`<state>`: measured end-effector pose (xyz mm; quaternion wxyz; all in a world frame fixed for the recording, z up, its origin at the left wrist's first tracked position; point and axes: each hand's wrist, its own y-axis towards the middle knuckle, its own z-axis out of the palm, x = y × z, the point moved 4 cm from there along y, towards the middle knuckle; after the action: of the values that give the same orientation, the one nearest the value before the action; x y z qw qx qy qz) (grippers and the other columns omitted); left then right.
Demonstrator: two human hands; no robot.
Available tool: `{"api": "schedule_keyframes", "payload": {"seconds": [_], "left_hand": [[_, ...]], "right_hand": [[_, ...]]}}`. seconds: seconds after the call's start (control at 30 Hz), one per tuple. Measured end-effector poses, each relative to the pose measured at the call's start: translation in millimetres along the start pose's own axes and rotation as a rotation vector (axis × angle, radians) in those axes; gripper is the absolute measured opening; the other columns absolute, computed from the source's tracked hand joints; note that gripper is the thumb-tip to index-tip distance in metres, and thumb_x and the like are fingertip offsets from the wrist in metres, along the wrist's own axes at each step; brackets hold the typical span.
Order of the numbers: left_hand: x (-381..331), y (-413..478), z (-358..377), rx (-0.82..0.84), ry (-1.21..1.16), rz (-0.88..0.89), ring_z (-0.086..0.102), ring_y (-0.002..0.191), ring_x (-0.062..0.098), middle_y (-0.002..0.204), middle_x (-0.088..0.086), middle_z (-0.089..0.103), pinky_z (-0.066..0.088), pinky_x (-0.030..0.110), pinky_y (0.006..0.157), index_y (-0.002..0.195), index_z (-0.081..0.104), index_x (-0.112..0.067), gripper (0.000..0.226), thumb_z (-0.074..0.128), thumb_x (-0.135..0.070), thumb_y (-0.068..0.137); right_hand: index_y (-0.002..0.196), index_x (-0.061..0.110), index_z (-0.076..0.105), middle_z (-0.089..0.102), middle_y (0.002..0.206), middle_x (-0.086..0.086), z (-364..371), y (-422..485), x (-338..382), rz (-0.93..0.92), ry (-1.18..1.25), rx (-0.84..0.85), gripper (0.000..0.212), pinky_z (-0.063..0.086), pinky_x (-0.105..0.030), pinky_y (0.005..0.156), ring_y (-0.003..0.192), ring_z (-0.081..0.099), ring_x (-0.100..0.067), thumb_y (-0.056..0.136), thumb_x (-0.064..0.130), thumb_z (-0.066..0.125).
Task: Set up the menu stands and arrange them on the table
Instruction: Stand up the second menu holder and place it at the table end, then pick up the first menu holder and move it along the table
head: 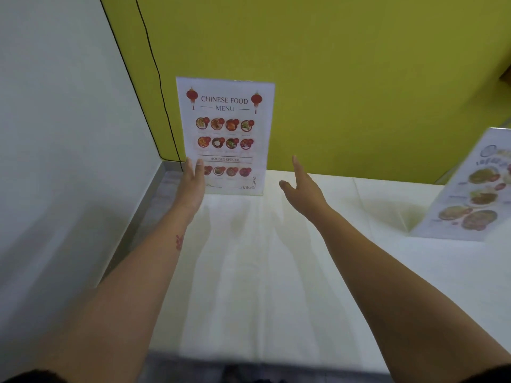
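A clear menu stand with a "Chinese Food Menu" sheet (pixel 225 134) stands upright at the back of the white table (pixel 262 272), against the yellow wall. My left hand (pixel 192 183) is open, its flat fingers overlapping the stand's lower left corner; whether they touch it I cannot tell. A little to the right of the stand, my right hand (pixel 302 185) is open and apart from it, holding nothing. A second menu stand (pixel 475 189) with food pictures leans at the table's right side, partly cut off by the frame edge.
A white wall (pixel 69 134) runs along the table's left side, meeting the yellow wall (pixel 359 78) in the corner. A black cable (pixel 159 78) hangs down the yellow wall to the table corner. The table's near edge lies at the bottom of the view.
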<state>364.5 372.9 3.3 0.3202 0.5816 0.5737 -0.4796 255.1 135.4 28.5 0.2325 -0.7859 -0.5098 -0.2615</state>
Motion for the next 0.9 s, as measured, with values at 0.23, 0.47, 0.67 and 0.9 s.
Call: {"api": "schedule_keyframes", "payload": {"seconds": [0.23, 0.47, 0.67, 0.9], "left_hand": [[-4, -80, 84, 0.053, 0.222, 0.021, 0.020, 0.153, 0.023, 0.166, 0.006, 0.021, 0.019, 0.040, 0.121, 0.161, 0.021, -0.015, 0.061, 0.029, -0.043, 0.108], [-35, -161, 224, 0.245, 0.532, 0.173, 0.012, 0.155, 0.024, 0.167, 0.011, 0.018, 0.014, 0.041, 0.124, 0.159, 0.024, -0.012, 0.063, 0.034, -0.044, 0.106], [-64, -227, 328, 0.330, 0.707, 0.299, 0.008, 0.155, 0.028, 0.167, 0.012, 0.012, 0.011, 0.045, 0.124, 0.160, 0.022, -0.013, 0.063, 0.033, -0.045, 0.106], [-74, -258, 399, 0.393, 0.848, 0.311, 0.001, 0.156, 0.028, 0.168, 0.012, 0.006, 0.004, 0.045, 0.124, 0.161, 0.015, -0.015, 0.066, 0.031, -0.046, 0.105]], "right_hand": [[0.160, 0.018, 0.015, 0.015, 0.167, -0.006, -38, -56, -83, -0.035, -0.229, -0.010, 0.066, 0.021, -0.039, 0.119, 0.154, 0.013, -0.023, 0.103, 0.040, 0.041], [0.159, 0.018, 0.019, 0.017, 0.166, -0.006, -117, -122, -190, 0.050, -0.299, -0.091, 0.065, 0.017, -0.038, 0.122, 0.154, 0.013, -0.025, 0.103, 0.043, 0.040], [0.159, 0.016, 0.020, 0.018, 0.166, -0.007, -176, -171, -279, 0.145, -0.332, -0.127, 0.065, 0.016, -0.038, 0.122, 0.154, 0.015, -0.026, 0.103, 0.044, 0.039], [0.157, 0.012, 0.025, 0.023, 0.164, -0.009, -219, -189, -340, 0.206, -0.317, -0.197, 0.064, 0.018, -0.038, 0.122, 0.153, 0.019, -0.026, 0.103, 0.041, 0.041]]}}
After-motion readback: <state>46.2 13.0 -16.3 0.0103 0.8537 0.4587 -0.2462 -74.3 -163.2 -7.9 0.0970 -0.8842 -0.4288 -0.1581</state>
